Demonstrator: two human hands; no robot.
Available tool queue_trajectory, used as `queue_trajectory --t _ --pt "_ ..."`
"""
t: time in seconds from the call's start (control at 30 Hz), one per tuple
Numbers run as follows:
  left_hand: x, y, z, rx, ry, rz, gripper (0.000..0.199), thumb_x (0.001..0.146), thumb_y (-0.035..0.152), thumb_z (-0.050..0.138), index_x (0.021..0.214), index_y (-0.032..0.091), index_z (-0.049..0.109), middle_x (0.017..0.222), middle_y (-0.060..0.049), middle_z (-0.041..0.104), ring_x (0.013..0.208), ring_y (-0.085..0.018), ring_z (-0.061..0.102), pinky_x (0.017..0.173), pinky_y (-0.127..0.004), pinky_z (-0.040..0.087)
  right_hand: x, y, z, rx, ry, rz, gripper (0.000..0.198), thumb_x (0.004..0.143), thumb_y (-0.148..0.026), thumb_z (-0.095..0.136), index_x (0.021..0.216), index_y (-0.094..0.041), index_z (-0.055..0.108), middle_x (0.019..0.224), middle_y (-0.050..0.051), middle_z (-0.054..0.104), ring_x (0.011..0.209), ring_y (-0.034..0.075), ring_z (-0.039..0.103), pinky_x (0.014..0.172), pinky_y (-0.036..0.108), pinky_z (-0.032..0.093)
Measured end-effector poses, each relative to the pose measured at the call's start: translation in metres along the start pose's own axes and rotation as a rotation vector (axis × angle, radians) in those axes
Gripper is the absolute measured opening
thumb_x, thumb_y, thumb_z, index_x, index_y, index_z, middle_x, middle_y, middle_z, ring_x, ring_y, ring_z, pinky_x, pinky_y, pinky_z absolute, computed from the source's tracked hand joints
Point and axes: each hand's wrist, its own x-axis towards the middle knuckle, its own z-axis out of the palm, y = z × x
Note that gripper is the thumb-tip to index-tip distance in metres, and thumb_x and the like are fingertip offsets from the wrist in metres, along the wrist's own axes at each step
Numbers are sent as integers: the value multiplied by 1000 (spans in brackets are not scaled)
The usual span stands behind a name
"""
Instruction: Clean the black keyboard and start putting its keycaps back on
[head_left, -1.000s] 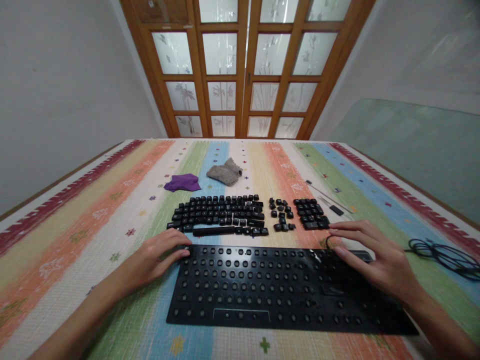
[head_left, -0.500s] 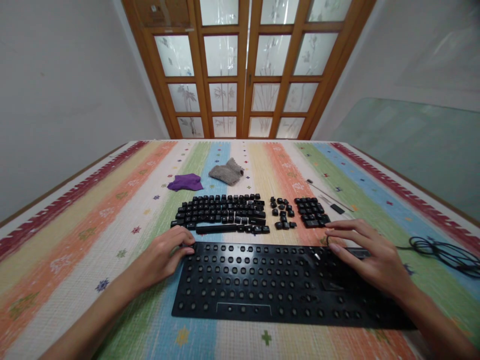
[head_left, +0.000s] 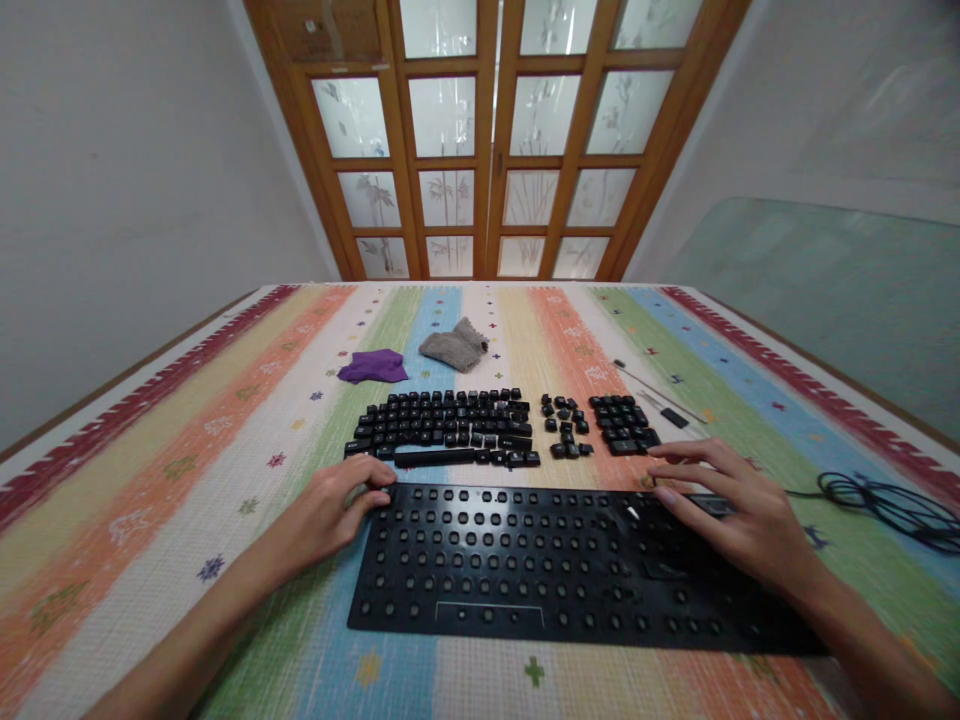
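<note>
On a striped surface (head_left: 285, 440), a stripped keyboard (head_left: 487, 565); the left hand (head_left: 343, 498) has fingers pinching its far corner, the right hand (head_left: 741, 508) arches over the other end, grip unclear. Loose keys (head_left: 435, 437) lie grouped beyond, none visibly seated.

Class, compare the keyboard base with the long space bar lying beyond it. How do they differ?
Size: the keyboard base is a broad slab; the space bar is a slim strip, far smaller.
Surface: the base carries rows of small raised studs; the space bar looks plain.
Contact: the left hand touches the base's far-left corner; neither hand touches the space bar.
Shared: both are black and lie on the striped tablecloth.
</note>
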Motion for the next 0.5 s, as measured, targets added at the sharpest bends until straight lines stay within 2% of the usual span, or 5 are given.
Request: queue_trajectory --t 0.5 --pt "-1 -3 -1 31 -76 -39 12 96 25 51 97 20 62 97 -5 71 89 -19 68 82 -33 55 0 -3 -1 -1 -27 7 10 90 -30 63 92 -28 73 99 7 71 89 25 68 78 42 57"
